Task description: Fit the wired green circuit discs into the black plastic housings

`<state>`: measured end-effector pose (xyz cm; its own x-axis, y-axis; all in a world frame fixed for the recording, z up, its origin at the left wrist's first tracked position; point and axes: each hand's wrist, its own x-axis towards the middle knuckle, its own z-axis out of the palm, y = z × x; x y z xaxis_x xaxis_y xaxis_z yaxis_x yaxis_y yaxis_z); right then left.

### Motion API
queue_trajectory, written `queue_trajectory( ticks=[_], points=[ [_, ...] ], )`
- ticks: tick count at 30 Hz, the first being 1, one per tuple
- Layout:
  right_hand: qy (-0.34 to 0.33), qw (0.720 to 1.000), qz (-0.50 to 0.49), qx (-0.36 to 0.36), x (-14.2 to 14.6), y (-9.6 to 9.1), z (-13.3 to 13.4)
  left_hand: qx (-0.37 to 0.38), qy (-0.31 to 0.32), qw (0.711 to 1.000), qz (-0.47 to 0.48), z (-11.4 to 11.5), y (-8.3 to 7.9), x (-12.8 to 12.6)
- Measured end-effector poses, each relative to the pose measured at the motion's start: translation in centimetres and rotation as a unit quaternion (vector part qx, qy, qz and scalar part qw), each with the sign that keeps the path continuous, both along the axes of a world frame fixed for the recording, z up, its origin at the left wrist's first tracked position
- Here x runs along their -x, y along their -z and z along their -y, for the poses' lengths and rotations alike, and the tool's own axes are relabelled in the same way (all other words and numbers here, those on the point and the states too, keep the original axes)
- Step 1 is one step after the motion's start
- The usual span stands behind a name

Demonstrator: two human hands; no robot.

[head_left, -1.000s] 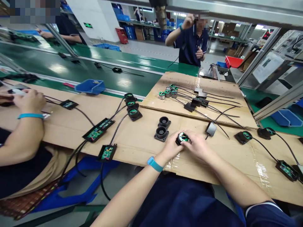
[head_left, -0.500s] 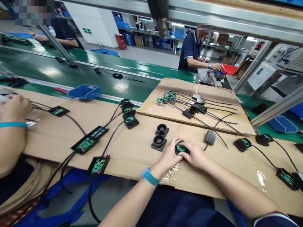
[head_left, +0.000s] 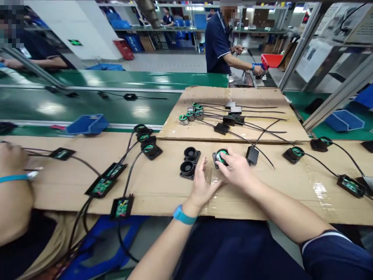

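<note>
My right hand (head_left: 237, 171) pinches a small black housing with a green and white coil (head_left: 220, 156) that rests on the cardboard sheet (head_left: 163, 186). My left hand (head_left: 202, 182) lies just left of it with fingers stretched out, holding nothing, close to two empty black round housings (head_left: 188, 162). A black cable runs from the coil part to a small black box (head_left: 252, 154) on its right.
Several wired assemblies with green circuit boards (head_left: 101, 186) lie to the left, more (head_left: 351, 184) to the right. A raised cardboard piece (head_left: 233, 93) carries several coils and cables. A blue bin (head_left: 84, 124) sits by the green conveyor (head_left: 87, 103). A co-worker's arm (head_left: 14, 186) is left; another person (head_left: 223, 42) stands beyond.
My left hand has come off the coil housing and opened beside it. My right hand keeps hold of it. The view has shifted, and the person beyond turned to the right.
</note>
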<state>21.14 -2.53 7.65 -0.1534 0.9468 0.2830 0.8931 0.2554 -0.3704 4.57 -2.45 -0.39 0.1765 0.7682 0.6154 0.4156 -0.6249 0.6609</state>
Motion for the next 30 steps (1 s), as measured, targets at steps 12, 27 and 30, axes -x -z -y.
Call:
queue_trajectory(
  ticks=[12,27,30],
  points=[
    [-0.059,0.957,0.268,0.097,-13.6,-2.5,-0.9,0.014,-0.011,0.965,-0.261,-2.3,-3.3,-2.7],
    [-0.066,0.963,0.124,0.232,-15.9,-5.3,15.3,-0.044,0.132,0.967,-0.214,-3.9,-4.7,-3.6],
    [0.063,0.963,0.156,0.211,-21.9,-3.3,20.1,-0.041,0.248,0.948,-0.197,-2.8,-5.3,-12.1]
  ],
)
